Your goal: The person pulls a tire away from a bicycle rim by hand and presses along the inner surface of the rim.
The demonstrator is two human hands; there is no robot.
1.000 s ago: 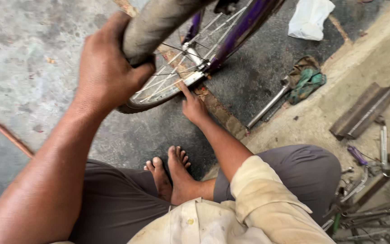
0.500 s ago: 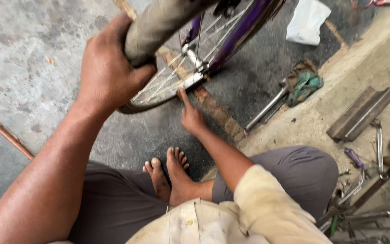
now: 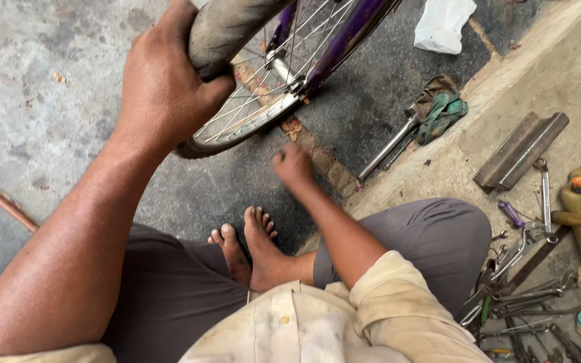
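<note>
Gripping tyre point(image 3: 226, 30) of bicycle wheel point(image 3: 263, 94), left hand point(image 3: 163, 87) clenched around it. Right hand point(image 3: 292, 165) blurred below rim, holding nothing, grip state we cannot tell. Wheel stands upright on floor (rubber grippy, spokes thin); we judge tyre safest hold.

Upright spoked bicycle wheel point(image 3: 257, 101), dusty grey tyre point(image 3: 226, 30), purple frame point(image 3: 344, 44)

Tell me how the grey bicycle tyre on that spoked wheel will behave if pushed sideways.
The dusty grey rubber tyre sits on a silver spoked wheel that meets the concrete floor at one narrow spot, so it would probably roll or swing. The left hand clamps it, likely steadying it. The dull rubber looks grippy, not slippery.
</note>
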